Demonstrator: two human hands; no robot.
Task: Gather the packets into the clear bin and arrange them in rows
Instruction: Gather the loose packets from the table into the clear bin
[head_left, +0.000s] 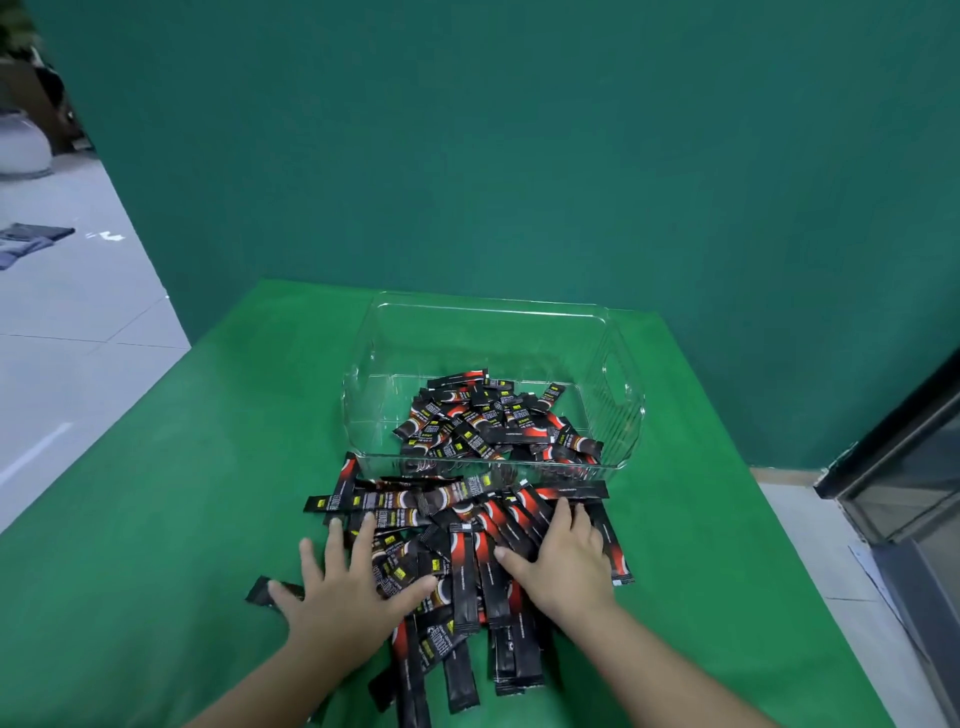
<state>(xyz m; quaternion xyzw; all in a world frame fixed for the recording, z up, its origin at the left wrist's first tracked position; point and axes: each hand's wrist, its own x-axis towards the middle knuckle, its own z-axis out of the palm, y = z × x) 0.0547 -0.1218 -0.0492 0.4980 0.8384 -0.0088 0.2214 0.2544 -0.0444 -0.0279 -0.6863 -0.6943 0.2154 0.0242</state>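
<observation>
A clear plastic bin (363, 374) stands on the green table, with a jumbled heap of black-and-red stick packets (493, 423) in its near right part. A larger loose pile of the same packets (467, 519) lies on the table in front of the bin. My left hand (345, 587) rests flat on the pile's left side, fingers spread. My right hand (563, 558) lies on the pile's right side, its fingers bent over the packets. One packet (260, 590) lies apart at the left, by my left little finger.
The table, covered in green cloth (182, 493), ends at the left above a pale tiled floor (78, 312). A green backdrop rises behind the bin. A dark glass-fronted cabinet (914, 467) stands off the table's right edge.
</observation>
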